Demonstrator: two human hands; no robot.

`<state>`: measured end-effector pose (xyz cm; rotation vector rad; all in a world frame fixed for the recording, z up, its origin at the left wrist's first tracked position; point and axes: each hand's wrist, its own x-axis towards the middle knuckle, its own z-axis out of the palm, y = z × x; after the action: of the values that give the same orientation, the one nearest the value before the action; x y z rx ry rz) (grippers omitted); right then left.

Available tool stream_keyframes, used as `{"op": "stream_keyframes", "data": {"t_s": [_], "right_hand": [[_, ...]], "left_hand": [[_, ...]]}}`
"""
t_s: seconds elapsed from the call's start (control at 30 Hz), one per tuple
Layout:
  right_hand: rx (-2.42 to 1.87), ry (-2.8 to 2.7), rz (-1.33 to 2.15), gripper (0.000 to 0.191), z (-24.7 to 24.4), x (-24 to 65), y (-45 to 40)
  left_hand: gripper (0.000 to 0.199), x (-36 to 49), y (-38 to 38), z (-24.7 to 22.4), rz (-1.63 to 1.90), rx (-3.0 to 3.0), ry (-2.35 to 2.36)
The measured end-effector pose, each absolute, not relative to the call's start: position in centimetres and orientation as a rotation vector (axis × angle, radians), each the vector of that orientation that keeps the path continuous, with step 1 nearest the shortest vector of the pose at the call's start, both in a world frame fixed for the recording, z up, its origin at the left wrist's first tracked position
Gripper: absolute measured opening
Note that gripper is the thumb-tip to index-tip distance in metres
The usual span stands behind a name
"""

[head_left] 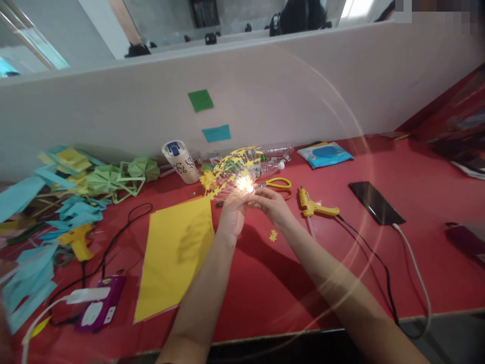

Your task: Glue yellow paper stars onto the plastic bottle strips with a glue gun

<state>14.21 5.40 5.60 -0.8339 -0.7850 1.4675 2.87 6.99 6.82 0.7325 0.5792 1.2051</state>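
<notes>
Both my hands meet over the table at the base of a glowing spray (233, 164) of thin strands carrying small yellow paper stars. A bright light at its base blurs the detail there. My left hand (233, 215) is closed around the base. The fingers of my right hand (271, 202) pinch it from the other side. Just behind my hands lie scissors (279, 183) with a yellow handle, partly hidden. One loose yellow paper star (273, 235) rests on the table below my right hand. Yellow paper sheets (176, 258) lie left of my left forearm.
A yellow glue gun (316, 206) and a phone (376, 202), both with cables, lie on the right. Behind stand a white tumbler (181, 164), plastic bottles (278, 150) and a blue wipes pack (325, 154). Paper shapes (108, 177), another glue gun (78, 240) and a purple power strip (101, 306) are left.
</notes>
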Motion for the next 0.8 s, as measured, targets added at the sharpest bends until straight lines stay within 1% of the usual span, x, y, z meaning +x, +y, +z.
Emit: {"op": "stream_keyframes", "data": {"t_s": [0.23,0.4,0.57,0.67,0.73,0.8], "right_hand": [[-0.847,-0.796,1.444,0.029,5.8,14.1,5.3],[-0.866,-0.84,1.397,0.028,5.9,14.2,5.1],[-0.878,-0.885,1.359,0.031,5.8,14.2,5.2],[-0.895,-0.914,1.296,0.031,5.8,14.0,5.1],[-0.916,-0.933,1.22,0.027,5.9,13.9,4.9],[-0.934,-0.945,1.134,0.022,6.1,13.6,4.5]], "left_hand": [[0.028,2.8,6.8,7.4,1.217,0.753,0.61],[0.025,2.9,6.7,7.3,1.212,0.754,0.614],[0.029,2.8,6.7,7.4,1.21,0.761,0.617],[0.019,2.7,6.7,7.6,1.233,0.729,0.635],[0.014,2.7,6.6,7.8,1.242,0.71,0.634],[0.012,2.8,6.5,8.0,1.231,0.679,0.623]]}}
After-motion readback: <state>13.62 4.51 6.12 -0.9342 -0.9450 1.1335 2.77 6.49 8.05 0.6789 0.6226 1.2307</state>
